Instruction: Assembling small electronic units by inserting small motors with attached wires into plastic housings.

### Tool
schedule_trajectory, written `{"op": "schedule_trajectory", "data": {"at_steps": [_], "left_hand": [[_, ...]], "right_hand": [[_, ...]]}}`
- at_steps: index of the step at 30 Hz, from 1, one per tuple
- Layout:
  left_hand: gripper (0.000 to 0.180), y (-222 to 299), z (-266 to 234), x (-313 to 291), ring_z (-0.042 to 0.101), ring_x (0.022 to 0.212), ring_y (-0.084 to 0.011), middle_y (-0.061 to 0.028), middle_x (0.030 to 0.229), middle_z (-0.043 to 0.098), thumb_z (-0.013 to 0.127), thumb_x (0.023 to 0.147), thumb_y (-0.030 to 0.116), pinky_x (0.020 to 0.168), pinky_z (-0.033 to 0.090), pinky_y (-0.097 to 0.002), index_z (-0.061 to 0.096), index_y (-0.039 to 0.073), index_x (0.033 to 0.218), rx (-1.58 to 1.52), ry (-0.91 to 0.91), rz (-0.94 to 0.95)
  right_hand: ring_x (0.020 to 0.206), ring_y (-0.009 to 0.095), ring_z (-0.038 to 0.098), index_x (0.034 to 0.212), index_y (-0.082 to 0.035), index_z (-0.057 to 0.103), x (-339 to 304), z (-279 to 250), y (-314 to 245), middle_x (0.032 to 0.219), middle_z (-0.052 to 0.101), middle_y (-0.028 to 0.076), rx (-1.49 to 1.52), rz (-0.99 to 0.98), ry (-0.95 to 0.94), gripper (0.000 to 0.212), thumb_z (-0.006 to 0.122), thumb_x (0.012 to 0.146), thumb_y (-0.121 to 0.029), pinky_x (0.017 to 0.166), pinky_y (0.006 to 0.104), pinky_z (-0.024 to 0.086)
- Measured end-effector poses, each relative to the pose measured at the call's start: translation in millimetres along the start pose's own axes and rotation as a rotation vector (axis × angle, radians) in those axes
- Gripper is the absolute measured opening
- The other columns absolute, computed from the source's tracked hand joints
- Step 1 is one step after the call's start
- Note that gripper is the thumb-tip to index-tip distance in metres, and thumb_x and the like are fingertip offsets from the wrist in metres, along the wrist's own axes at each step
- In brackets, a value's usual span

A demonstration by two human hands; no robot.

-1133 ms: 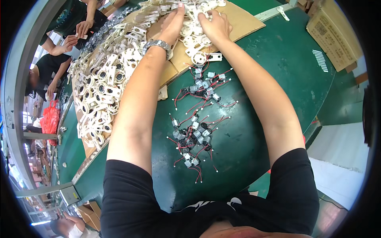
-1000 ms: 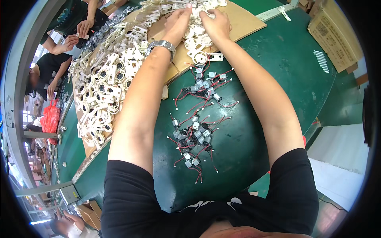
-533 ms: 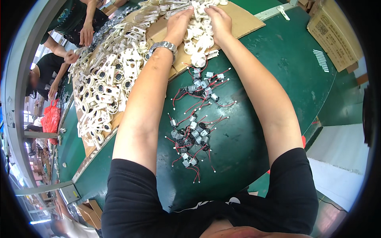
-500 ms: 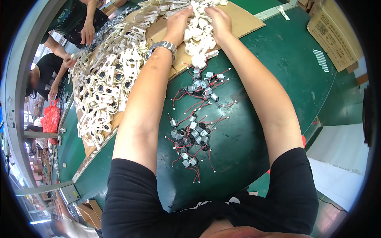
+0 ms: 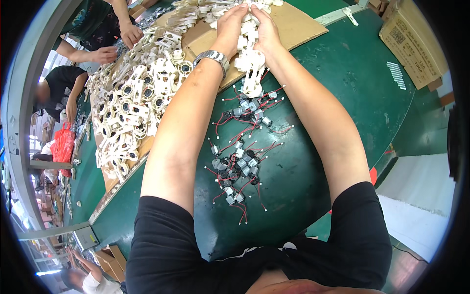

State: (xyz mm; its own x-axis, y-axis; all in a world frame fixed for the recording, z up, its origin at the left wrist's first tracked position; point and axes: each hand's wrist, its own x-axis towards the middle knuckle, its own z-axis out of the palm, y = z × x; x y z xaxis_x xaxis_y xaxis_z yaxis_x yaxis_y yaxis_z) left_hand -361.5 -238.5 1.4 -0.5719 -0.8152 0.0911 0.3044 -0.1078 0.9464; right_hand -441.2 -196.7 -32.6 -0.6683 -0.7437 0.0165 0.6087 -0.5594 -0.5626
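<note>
At the far end of the green table, my left hand (image 5: pixel 230 30) and my right hand (image 5: pixel 267 33) cup a bunch of cream-white plastic housings (image 5: pixel 251 61) from both sides. Their fingertips nearly meet beyond the bunch, with fingers curved around it. The nearest housing sticks out toward me, over the edge of a group of small grey motors (image 5: pixel 253 105) with red and black wires. Closer to me lies a second group of motors (image 5: pixel 240 166) with black round parts among them. How many housings my palms cover is hidden.
A large heap of cream housings (image 5: pixel 132 98) with black round inserts spreads to the left on cardboard (image 5: pixel 298 24). A carton (image 5: pixel 413 41) stands at the far right. Another person's hands (image 5: pixel 105 55) work beyond the heap. A red plastic bag (image 5: pixel 63 144) hangs at left.
My hands have closed in toward each other around the housings. The near housings have shifted toward me, and one now overhangs the motors. The other person's hands have moved across the heap's far side.
</note>
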Motion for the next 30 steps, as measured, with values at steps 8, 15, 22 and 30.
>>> {"op": "schedule_trajectory", "data": {"at_steps": [8,15,22,30], "left_hand": [[0.034,31.7,13.0,-14.0,0.069,0.105,-0.0205,-0.0087,0.120,0.071,0.064,0.102,0.021,0.091,0.056,-0.0354,0.067,0.003,0.131,-0.179,-0.053,0.006],[0.012,100.2,2.8,-44.3,0.066,0.080,-0.0161,-0.0027,0.090,0.068,0.062,0.102,0.021,0.070,0.054,-0.0304,0.068,0.010,0.102,-0.233,-0.206,0.118],[0.023,176.0,-27.7,-212.9,0.066,0.098,-0.0148,-0.0042,0.110,0.070,0.065,0.103,0.023,0.085,0.055,-0.0317,0.066,0.007,0.119,-0.192,-0.010,0.304],[0.041,156.3,-129.9,-445.8,0.063,0.118,-0.0183,-0.0117,0.131,0.066,0.056,0.108,0.026,0.101,0.050,-0.0331,0.059,-0.003,0.137,0.108,0.547,0.430]], "right_hand": [[0.094,0.023,0.072,0.123,0.001,0.066,-18.9,33.7,-28.8,0.108,0.073,0.012,0.079,-0.013,-0.032,0.031,0.072,0.095,-0.011,0.079,0.0398,0.060],[0.079,0.019,0.069,0.104,-0.008,0.066,-90.6,106.2,-69.5,0.089,0.071,0.006,0.218,-0.016,-0.659,0.013,0.060,0.102,-0.019,0.068,0.0317,0.058],[0.085,0.018,0.069,0.122,-0.006,0.067,-238.0,171.3,-58.3,0.102,0.070,0.006,0.086,0.063,-0.316,0.023,0.065,0.101,-0.014,0.071,0.0322,0.057],[0.103,0.012,0.069,0.127,-0.002,0.068,-438.6,162.2,49.0,0.116,0.072,0.006,-0.039,0.317,-0.499,0.031,0.073,0.097,-0.011,0.085,0.0291,0.058]]}}
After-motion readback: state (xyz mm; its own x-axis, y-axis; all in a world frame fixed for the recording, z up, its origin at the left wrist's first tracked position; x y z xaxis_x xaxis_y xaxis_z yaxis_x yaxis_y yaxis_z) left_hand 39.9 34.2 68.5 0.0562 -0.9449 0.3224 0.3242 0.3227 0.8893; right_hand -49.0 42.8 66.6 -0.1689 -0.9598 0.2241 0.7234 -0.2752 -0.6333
